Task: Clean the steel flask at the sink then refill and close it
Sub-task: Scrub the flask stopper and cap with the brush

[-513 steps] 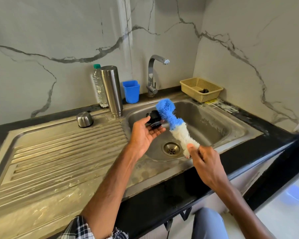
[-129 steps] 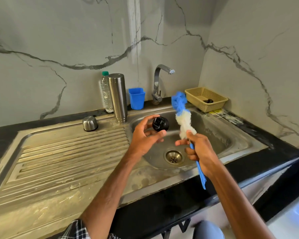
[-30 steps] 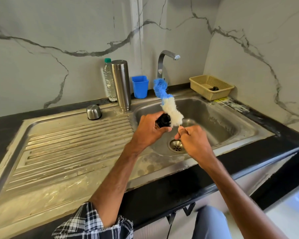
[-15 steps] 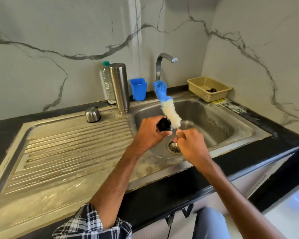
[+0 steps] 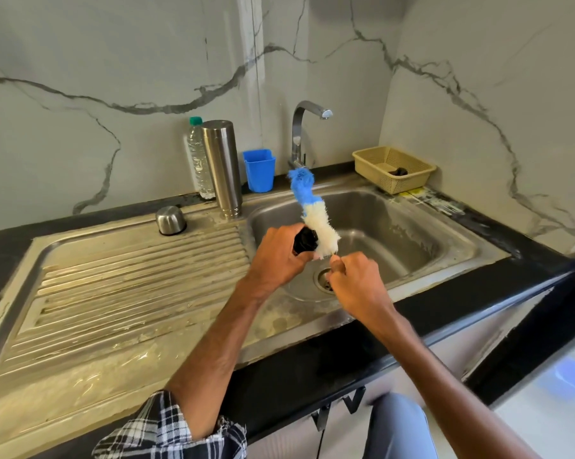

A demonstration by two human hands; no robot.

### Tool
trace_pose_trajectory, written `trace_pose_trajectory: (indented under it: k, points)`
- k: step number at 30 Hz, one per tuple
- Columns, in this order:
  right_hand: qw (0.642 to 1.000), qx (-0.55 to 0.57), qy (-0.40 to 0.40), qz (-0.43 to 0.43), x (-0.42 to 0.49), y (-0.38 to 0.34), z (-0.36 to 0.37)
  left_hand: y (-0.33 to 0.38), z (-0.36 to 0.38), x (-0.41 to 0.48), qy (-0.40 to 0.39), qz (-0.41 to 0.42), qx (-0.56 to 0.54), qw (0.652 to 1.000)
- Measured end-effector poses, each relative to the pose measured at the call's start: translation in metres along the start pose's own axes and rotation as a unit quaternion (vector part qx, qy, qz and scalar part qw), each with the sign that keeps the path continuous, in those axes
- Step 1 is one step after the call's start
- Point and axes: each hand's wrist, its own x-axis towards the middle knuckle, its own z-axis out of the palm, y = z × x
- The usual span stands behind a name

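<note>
The steel flask (image 5: 222, 168) stands upside down on the draining board at the sink's back left corner. Its steel cup lid (image 5: 170, 220) sits apart on the board to the left. Over the sink basin (image 5: 395, 233), my left hand (image 5: 279, 256) grips the small black stopper (image 5: 304, 240), mostly hidden by my fingers. My right hand (image 5: 355, 283) holds the handle of the blue and white bottle brush (image 5: 314, 215), whose white bristles press against the stopper. The brush's blue tip points up toward the tap (image 5: 304, 134).
A clear plastic water bottle (image 5: 198, 160) stands behind the flask. A blue cup (image 5: 259, 170) sits beside the tap. A yellow basket (image 5: 393, 168) holding a dark item sits at the back right. The ribbed draining board (image 5: 120, 293) stretches to the left.
The brush has shifted slightly against the stopper while both hands stay together over the drain. The view has tilted up a little.
</note>
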Motion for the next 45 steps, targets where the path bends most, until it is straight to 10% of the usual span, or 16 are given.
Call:
trace_pose_trajectory:
  k: [16,29,45]
  points:
    - [0.990,0.132,0.051,-0.023,-0.004,0.005,-0.026,-0.009,-0.016,-0.002,0.043,-0.051,-0.008,0.998]
    - [0.946,0.321,0.023,-0.035,0.020,-0.012,-0.021,0.029,-0.005,-0.009,0.020,0.103,-0.060,0.993]
    - [0.885,0.455,-0.017,0.101,0.049,-0.008,0.005,0.006,-0.013,-0.003,0.109,-0.005,-0.027,0.994]
